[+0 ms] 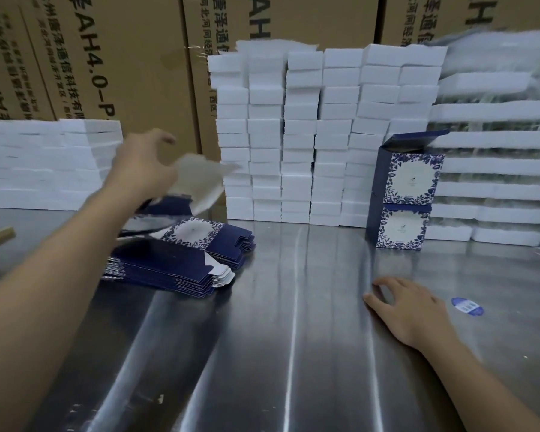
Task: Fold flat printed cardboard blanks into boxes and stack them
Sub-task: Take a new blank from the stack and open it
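Left hand point(144, 163) raised, fingers clamped on a blurred blank point(200, 182) above the pile of blanks point(181, 263) near the surface's point(293, 338) left edge; right hand point(409, 310) resting there, fingers apart.

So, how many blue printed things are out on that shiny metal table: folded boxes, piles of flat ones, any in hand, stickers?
Folded blue-and-white floral cardboard boxes: 2
Piles of flat dark-blue cardboard blanks: 2
Single blurred cardboard blank gripped by the left hand: 1
Round blue sticker: 1
Total: 6

Wht foam stacks point(296, 135), brn cartons point(122, 57), sticker point(467, 306).
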